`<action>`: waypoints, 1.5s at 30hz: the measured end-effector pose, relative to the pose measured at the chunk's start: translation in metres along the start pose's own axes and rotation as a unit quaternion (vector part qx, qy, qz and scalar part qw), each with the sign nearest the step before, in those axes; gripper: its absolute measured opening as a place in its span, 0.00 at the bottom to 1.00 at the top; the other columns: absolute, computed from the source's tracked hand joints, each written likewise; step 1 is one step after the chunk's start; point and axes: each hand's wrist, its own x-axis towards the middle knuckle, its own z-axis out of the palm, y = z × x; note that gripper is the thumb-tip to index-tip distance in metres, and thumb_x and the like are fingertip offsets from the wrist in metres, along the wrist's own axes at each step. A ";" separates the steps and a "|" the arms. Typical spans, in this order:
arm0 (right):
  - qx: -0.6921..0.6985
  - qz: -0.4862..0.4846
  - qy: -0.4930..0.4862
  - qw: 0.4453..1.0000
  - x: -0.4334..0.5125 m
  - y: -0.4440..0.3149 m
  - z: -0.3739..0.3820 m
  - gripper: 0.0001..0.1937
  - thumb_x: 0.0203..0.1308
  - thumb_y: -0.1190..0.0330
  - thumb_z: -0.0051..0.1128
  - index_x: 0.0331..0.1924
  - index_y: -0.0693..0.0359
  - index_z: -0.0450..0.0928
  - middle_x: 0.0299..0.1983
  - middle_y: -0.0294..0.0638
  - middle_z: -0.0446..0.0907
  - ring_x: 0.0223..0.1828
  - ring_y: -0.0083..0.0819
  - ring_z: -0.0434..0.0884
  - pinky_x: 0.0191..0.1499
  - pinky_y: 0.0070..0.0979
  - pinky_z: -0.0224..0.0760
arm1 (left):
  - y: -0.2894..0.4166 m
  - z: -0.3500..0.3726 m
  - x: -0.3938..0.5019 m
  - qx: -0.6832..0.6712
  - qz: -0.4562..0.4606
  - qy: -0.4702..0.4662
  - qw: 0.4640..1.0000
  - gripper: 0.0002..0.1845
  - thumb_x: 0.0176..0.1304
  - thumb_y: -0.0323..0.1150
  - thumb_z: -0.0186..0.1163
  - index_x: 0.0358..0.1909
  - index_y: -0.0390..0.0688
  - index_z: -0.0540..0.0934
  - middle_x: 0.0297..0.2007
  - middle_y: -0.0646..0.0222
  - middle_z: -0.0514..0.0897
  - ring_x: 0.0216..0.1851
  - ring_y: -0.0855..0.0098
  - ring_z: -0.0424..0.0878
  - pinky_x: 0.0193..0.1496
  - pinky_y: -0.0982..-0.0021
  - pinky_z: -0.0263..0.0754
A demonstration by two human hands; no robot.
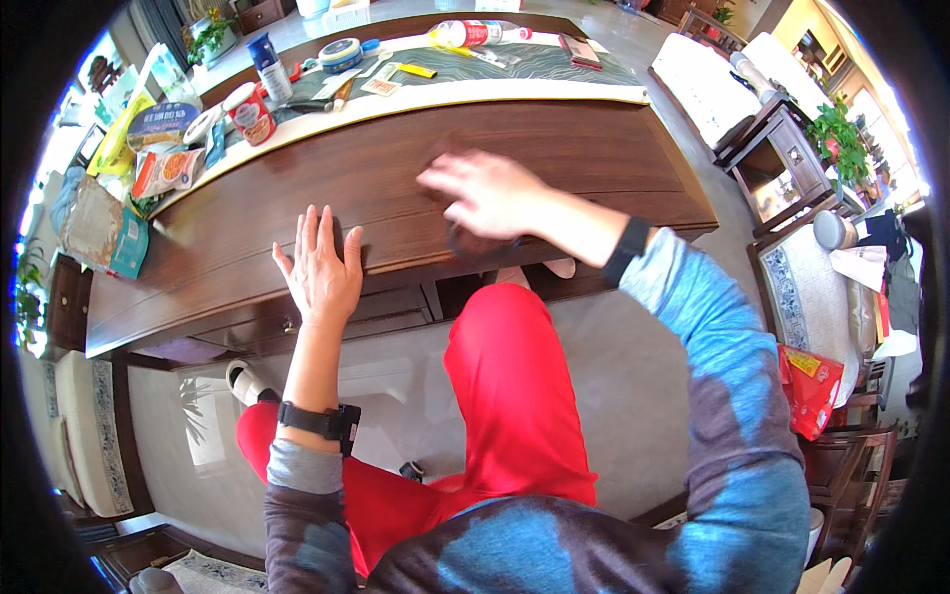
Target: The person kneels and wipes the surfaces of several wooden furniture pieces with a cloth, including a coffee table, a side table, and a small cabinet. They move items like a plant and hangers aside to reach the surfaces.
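My left hand (321, 267) lies palm down with its fingers apart on the near edge of a dark wooden table (356, 178). To its right, my right hand (486, 191) is blurred over the tabletop, fingers spread, with no object seen in it. A patterned table runner (519, 65) with a pale border runs along the far side. On it are a red and white paper cup (250, 115), a blue and white can (269, 68), a roll of tape (341, 55), a yellow utility knife (417, 70), a plastic bottle (475, 33) and a phone (581, 51).
Food packets (168, 172) and a teal and clear bag (104, 230) crowd the table's left end. My knees in red trousers (512, 386) are close to the table's front. A wooden side cabinet (779, 163) and a seat holding a red bag (810, 390) stand at the right.
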 end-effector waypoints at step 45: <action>-0.089 -0.098 0.033 0.991 0.083 -0.152 0.049 0.34 0.59 0.54 0.64 0.69 0.46 0.65 0.66 0.45 0.68 0.63 0.48 0.71 0.63 0.44 0.69 | -0.197 -0.080 -0.069 -0.326 -0.273 0.156 0.892 0.29 0.64 0.42 0.64 0.62 0.36 0.75 0.60 0.48 0.77 0.63 0.53 0.73 0.67 0.60 0.65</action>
